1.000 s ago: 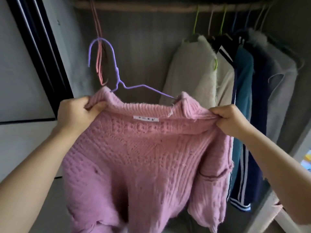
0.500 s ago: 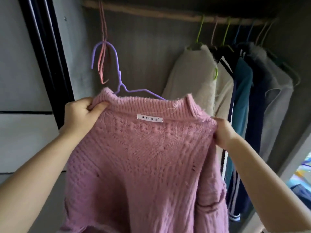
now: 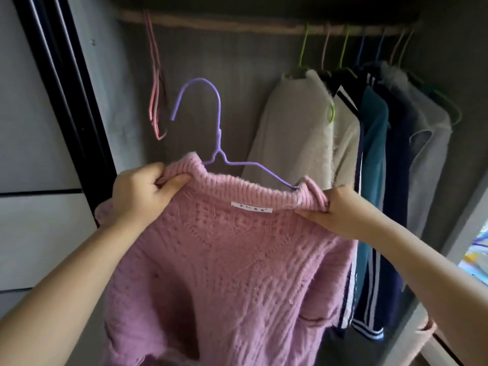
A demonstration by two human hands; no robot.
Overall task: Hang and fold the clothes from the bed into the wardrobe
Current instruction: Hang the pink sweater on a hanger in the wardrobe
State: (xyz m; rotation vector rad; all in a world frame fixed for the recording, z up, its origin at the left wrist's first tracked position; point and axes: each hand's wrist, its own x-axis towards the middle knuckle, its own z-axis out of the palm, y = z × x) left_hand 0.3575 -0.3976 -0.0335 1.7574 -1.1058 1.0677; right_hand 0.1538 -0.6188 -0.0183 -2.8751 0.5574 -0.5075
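Pink sweater (image 3: 224, 260) held up at frame centre, on purple hanger (image 3: 211, 128).
Left hand (image 3: 140, 194) grips the collar's left end, right hand (image 3: 335, 210) pinches its right end — sweater stretched between them; hanger hook free below wardrobe rail (image 3: 237, 23), hung clothes (image 3: 369, 154) at right.

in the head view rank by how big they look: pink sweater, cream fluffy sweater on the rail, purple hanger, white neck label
1. pink sweater, though it is nearest the camera
2. cream fluffy sweater
3. purple hanger
4. white neck label
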